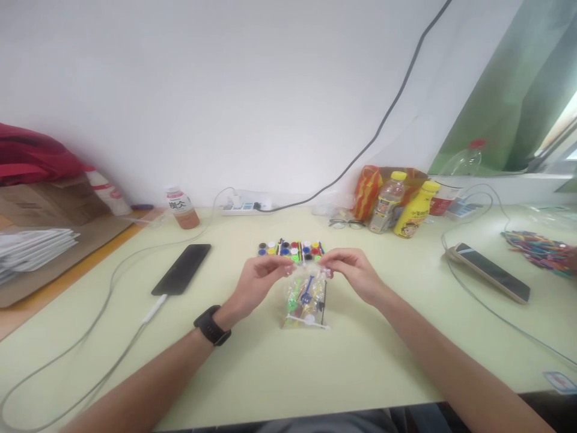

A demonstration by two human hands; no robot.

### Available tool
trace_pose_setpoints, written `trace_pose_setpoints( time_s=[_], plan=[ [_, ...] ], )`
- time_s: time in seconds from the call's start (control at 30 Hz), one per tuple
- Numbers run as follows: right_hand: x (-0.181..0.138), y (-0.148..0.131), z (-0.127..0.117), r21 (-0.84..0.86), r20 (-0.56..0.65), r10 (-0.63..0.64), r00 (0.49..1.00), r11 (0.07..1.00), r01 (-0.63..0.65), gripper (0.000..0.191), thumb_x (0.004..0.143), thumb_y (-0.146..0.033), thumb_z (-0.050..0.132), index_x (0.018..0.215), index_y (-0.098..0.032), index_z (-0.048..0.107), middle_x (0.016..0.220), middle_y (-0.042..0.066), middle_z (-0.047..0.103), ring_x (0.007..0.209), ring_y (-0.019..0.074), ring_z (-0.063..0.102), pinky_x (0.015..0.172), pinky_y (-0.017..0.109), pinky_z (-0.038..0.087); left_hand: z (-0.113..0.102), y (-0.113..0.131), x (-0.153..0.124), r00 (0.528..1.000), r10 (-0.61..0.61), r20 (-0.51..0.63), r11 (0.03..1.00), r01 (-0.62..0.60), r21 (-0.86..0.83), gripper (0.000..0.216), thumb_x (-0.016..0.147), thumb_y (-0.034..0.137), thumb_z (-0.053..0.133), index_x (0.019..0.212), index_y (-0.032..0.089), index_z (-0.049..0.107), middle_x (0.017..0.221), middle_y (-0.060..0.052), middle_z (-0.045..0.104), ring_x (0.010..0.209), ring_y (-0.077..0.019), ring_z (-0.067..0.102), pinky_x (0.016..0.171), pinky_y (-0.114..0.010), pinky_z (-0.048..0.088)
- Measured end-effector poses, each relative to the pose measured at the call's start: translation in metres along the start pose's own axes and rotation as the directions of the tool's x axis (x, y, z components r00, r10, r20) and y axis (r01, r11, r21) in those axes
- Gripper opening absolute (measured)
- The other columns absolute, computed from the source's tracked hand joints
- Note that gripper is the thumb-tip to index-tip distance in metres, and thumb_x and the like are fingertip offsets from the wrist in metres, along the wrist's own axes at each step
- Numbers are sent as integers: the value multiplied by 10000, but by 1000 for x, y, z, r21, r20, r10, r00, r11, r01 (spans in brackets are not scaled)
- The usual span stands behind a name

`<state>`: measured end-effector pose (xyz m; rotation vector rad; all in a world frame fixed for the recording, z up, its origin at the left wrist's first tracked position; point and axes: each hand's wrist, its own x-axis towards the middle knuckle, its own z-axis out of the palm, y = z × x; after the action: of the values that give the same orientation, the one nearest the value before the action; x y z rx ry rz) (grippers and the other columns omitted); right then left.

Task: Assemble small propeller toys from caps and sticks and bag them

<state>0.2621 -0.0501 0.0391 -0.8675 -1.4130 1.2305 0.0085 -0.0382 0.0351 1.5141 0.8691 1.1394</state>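
Observation:
My left hand [258,279] and my right hand [351,269] each pinch the top edge of a small clear plastic bag [306,300], one at each side. The bag stands on the pale green table [279,367] and holds several small coloured plastic pieces. Just behind the bag lies a row of small coloured round caps and sticks [291,249]. A black watch [211,325] is on my left wrist.
A black phone [182,269] on a white cable lies to the left. Another phone [492,272] lies to the right, with a pile of coloured sticks [538,247] beyond it. Bottles [411,209], glasses [347,224] and a power strip [241,207] line the wall. Boxes [45,201] stand at far left.

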Motion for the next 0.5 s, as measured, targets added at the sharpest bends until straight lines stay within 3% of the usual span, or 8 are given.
trace_pose_setpoints(
  time_s=[0.2,0.3,0.4,0.5],
  plan=[
    [-1,1,0,-80,15,-78,997,994,79,273,892,-394,655,850,-165,796,766,72,708,730,192,604,708,348,506,-1,0,-1,999,33,25,999,-33,-11,261,911,393,736,985,157,821,1016,-115,799,928,-231,717,881,-339,571],
    [-4,-3,3,-180,15,-108,994,978,109,279,886,-444,707,848,-176,776,794,73,722,747,198,629,725,349,526,2,1,-1,1000,5,-21,1000,-5,0,266,855,387,806,996,160,800,953,-92,801,880,-212,726,835,-317,582],
    [-5,-3,4,-221,14,-131,991,967,131,301,831,-454,785,996,-203,765,838,57,721,769,195,648,756,349,550,3,0,0,999,-8,-35,1000,7,-14,349,811,371,851,1089,174,773,872,-58,793,842,-204,734,808,-315,591],
    [-4,-1,2,-219,45,-144,989,964,150,353,824,-452,801,1072,-207,746,841,52,718,768,190,657,783,358,564,2,0,0,999,-25,-26,1000,24,-14,384,794,374,864,1102,163,773,952,-83,802,914,-233,751,846,-339,604]
  ],
)
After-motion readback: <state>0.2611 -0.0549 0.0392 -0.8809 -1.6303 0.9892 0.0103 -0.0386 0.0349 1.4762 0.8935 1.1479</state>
